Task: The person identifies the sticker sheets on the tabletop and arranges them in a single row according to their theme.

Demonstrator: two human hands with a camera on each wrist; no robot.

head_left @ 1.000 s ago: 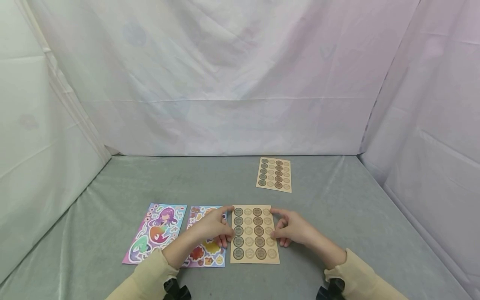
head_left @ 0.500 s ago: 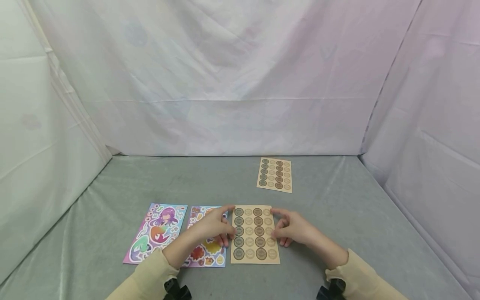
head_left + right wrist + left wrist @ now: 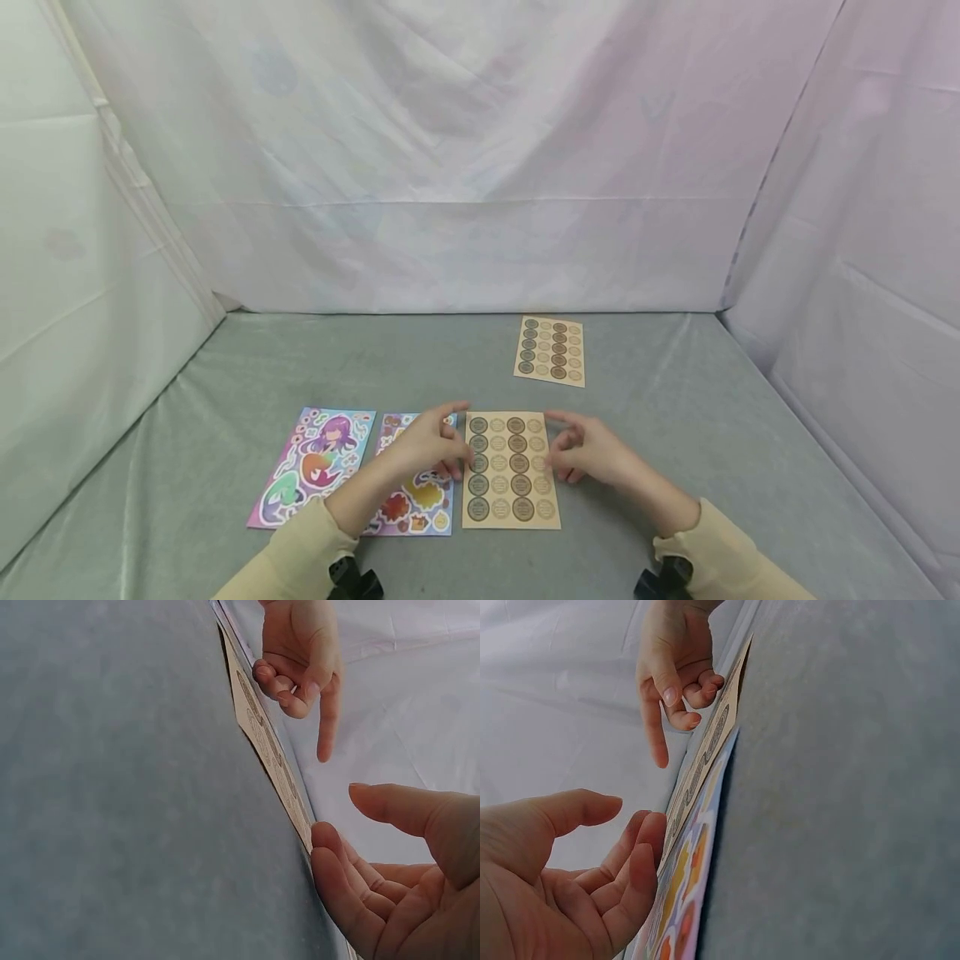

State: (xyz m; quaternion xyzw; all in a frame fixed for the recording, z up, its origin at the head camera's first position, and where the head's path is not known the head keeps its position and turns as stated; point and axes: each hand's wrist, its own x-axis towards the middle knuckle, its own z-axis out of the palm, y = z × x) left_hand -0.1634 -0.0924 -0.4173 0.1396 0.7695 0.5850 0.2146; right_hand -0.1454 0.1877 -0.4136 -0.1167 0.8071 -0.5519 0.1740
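A tan sticker sheet (image 3: 510, 483) with rows of round labels lies flat on the grey cloth. My left hand (image 3: 431, 446) is at its left edge, over part of a colourful sticker sheet (image 3: 423, 496). At the tan sheet's right edge is my right hand (image 3: 596, 454). Both hands have index fingers extended and the other fingers loosely bent. In the left wrist view, the thumb (image 3: 589, 808) stands apart from the fingers with nothing between them. The right thumb (image 3: 390, 806) is likewise apart from its fingers. Whether any fingertips still touch the sheet, I cannot tell.
A purple sticker sheet with mermaid figures (image 3: 315, 467) lies at the far left of the row. A second tan label sheet (image 3: 549, 350) lies farther back, slightly turned. White cloth walls (image 3: 465, 250) enclose the grey surface (image 3: 712, 417) on three sides.
Both hands have risen slightly from the tan sheet's edges, and the right one has shifted a little to the right. The sheets stay where they were.
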